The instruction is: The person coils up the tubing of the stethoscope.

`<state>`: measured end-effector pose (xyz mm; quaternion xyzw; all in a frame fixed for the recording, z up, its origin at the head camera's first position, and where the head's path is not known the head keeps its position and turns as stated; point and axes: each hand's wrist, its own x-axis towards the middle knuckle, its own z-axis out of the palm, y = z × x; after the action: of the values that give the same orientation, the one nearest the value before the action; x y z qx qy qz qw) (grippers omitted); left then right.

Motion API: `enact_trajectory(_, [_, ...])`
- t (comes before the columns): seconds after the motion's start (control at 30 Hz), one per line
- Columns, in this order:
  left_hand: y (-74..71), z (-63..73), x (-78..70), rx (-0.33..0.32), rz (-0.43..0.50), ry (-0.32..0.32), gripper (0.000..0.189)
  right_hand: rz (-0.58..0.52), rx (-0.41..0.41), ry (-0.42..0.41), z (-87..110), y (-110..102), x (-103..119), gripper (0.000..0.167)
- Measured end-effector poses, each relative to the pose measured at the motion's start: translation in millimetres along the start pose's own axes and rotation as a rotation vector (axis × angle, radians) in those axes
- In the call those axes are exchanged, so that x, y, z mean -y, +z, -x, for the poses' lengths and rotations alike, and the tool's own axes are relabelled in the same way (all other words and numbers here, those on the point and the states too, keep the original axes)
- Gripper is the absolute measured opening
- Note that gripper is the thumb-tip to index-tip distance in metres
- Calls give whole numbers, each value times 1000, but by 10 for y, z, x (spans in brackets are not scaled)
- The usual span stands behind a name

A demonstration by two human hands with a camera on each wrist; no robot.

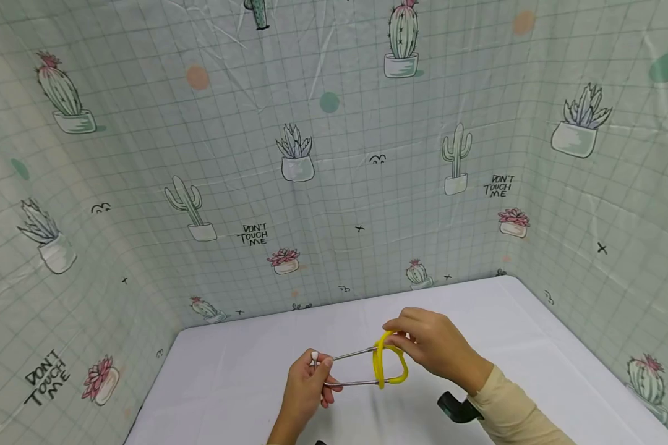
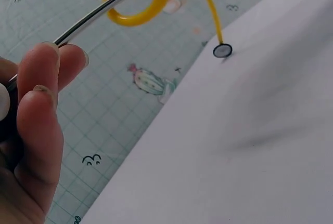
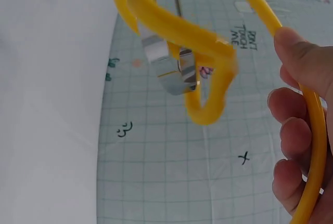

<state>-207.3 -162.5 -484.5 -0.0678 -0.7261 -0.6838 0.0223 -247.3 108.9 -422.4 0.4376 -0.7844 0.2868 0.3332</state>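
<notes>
A stethoscope with yellow tubing [image 1: 378,364] and metal ear tubes [image 1: 356,383] is held up above the white table. The left hand [image 1: 310,383] grips the ear tubes near their ends, and a white ear tip [image 1: 314,355] pokes out by its thumb. Looped tubing is in the fingers of the right hand [image 1: 440,346]; in the right wrist view the thumb and curled fingers hold a length of yellow tube [image 3: 315,146]. A shiny metal piece [image 3: 169,65] shows among the loops there. In the left wrist view a round chest piece [image 2: 222,51] hangs from the tube.
The white table [image 1: 228,383] meets a fabric backdrop [image 1: 345,198] printed with cacti, standing behind it and along both sides. A black curved device [image 1: 458,408] is by the right wrist.
</notes>
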Motion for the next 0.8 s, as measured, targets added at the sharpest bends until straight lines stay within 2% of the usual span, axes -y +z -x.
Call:
enact_trajectory(0.17, [20,19,-18,58,29,15,25,-45,14,66,-2,20,-15,23])
enact_trajectory(0.37, [28,27,-37,72,26,23,27,-121,78,196,-3,48,-52,21])
enact_trajectory(0.53, [43,35,-64,81,42,33,24,-165,98,250,26,104,-136,18])
enact_trajectory(0.73, [39,58,-111,99,61,36,22,-375,123,327,44,112,-187,17])
enact_trajectory(0.8, [35,63,-124,105,71,39,25,-418,115,329,33,123,-201,15])
